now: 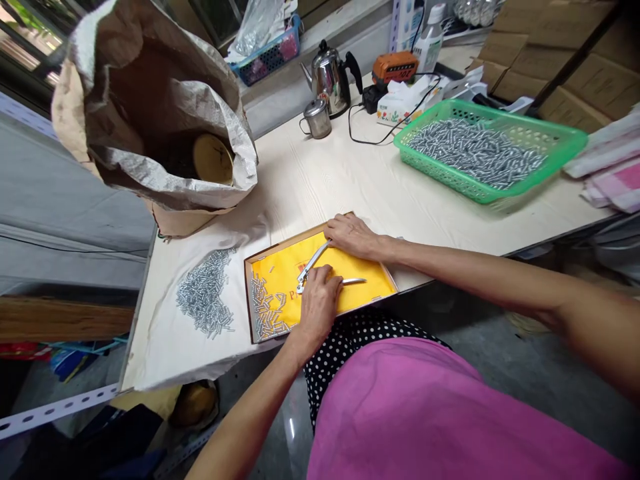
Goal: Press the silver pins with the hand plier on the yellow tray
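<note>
A silver plier-like tool (310,264) with spread handles lies over a shallow tray (247,283) lined with yellow cloth (285,260). My left hand (320,300) is curled over the tool near its head, and the lower handle sticks out past the fingertips. Whether a small part is pinched there is hidden. At the end of the upper handle, my right hand (353,235) has its fingers closed. Small metal pins (267,310) are scattered in the tray's left end. Left of the tray, a pile of similar pins (205,293) rests on white cloth (165,347).
A green basket (485,193) full of metal pieces stands at the right. A large open sack (200,200) with a round yellowish object inside is at the back left. Behind are a metal kettle (330,73), small lidded cup (317,120), orange battery (395,67) and black cable (373,141).
</note>
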The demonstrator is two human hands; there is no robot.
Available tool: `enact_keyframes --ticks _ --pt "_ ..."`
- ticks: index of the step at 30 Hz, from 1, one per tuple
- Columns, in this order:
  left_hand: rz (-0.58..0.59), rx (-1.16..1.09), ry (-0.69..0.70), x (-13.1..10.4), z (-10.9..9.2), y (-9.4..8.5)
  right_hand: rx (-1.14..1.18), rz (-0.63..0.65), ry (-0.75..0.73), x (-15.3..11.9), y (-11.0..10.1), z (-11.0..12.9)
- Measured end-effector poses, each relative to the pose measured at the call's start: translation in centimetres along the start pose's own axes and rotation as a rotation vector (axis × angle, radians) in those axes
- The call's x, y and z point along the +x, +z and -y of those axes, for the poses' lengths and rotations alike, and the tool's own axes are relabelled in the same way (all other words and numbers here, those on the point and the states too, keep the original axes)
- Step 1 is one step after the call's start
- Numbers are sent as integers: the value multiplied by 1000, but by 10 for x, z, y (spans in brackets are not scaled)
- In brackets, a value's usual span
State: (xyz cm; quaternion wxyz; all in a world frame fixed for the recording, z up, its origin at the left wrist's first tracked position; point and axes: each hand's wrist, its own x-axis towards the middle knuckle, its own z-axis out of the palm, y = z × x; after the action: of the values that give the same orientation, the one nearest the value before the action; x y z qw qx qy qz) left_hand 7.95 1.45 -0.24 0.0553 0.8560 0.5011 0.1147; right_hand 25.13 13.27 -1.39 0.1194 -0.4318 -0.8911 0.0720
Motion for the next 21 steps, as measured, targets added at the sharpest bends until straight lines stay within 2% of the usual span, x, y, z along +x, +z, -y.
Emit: enact_keyframes --ticks 2,4,7,9,11,14,17,21 --pt "-63 16 -148 -1 6 -15 32 -38 13 -4 -5 6" --pt "-62 62 -337 -6 17 -31 102 -54 -46 -19 -9 14" --pt "132 59 -591 -17 29 -46 174 -5 -157 -50 -4 26" --pt "302 -38 -707 -20 31 -47 178 23 -170 -66 7 32" --pt "402 -119 -781 -18 29 -42 153 9 -141 -73 18 37" --pt "457 -116 -802 -13 26 -37 95 -45 -123 -71 26 37" --pt "480 -64 -686 -14 27 -39 59 -84 -140 -65 24 32" --pt "356 83 -530 -32 33 -46 39 -99 -151 -66 22 29"
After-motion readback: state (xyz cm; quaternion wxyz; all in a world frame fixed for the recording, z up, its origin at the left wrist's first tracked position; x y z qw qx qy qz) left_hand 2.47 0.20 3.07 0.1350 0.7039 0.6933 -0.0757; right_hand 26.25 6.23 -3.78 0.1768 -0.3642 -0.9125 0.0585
